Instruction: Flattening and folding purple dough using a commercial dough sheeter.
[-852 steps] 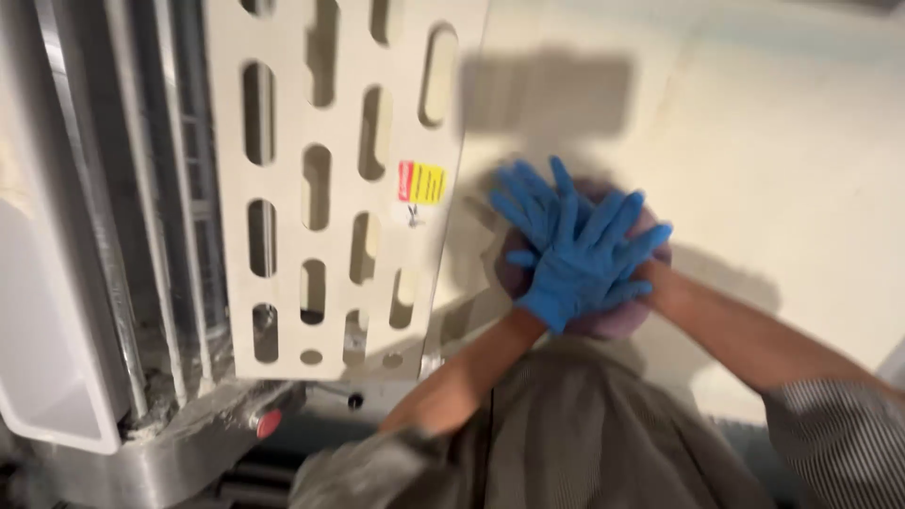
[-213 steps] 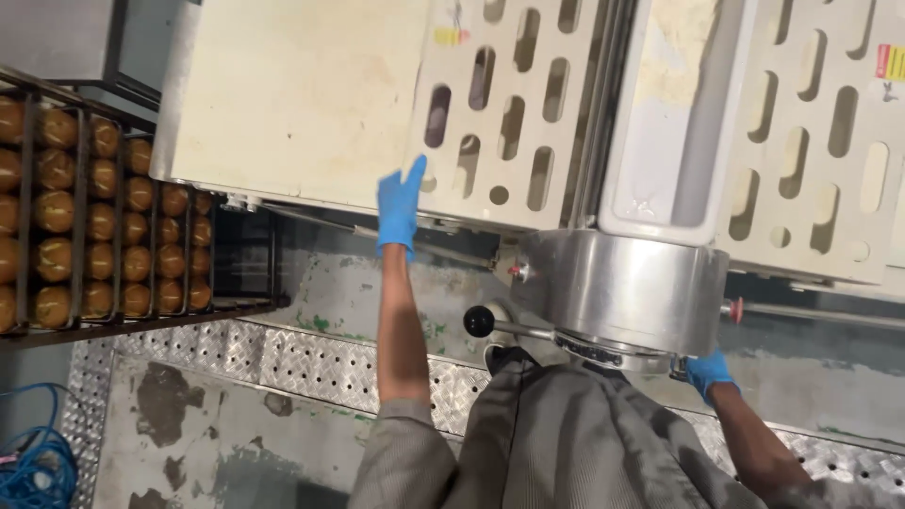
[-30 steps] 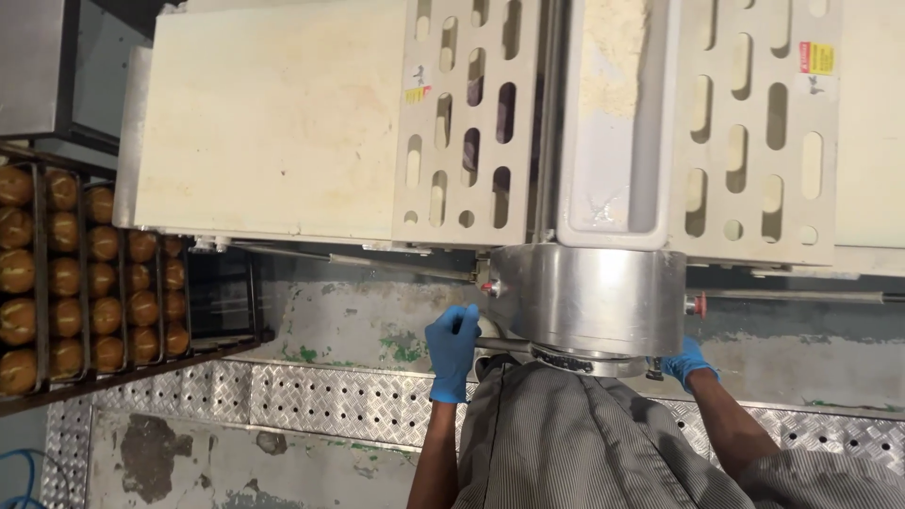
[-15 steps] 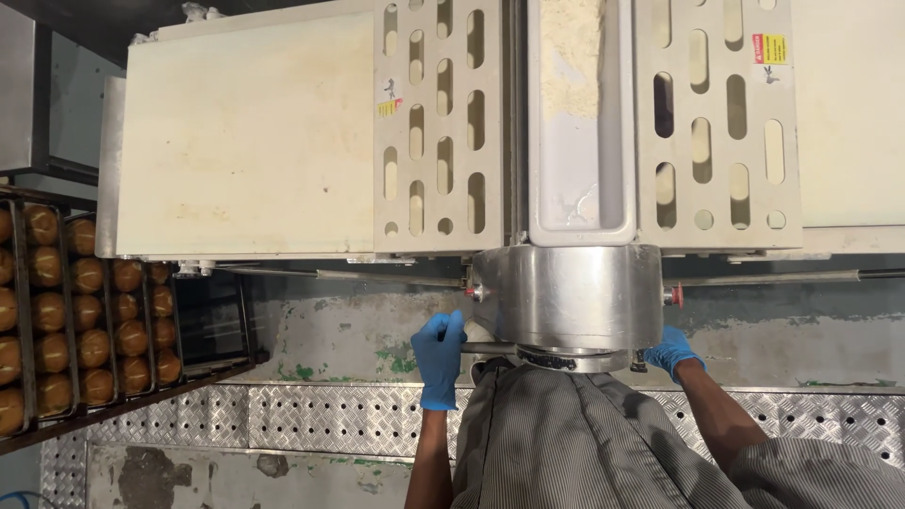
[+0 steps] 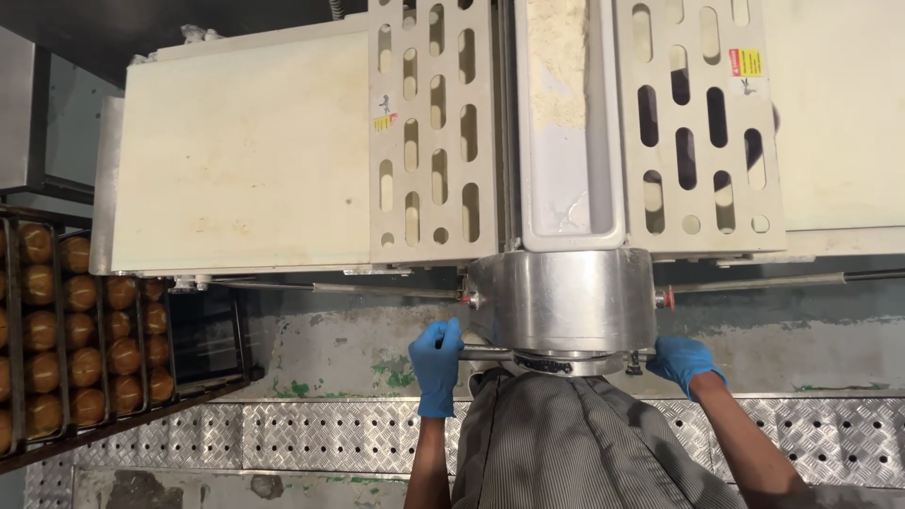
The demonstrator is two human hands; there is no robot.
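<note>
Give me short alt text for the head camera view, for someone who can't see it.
Seen from above, a person's blue-gloved left hand grips a thin metal lever and the gloved right hand touches the other side of a shiny steel machine housing. Beyond lie cream conveyor belts, slotted guards and a floured white tray; browned buns fill racks at left.
</note>
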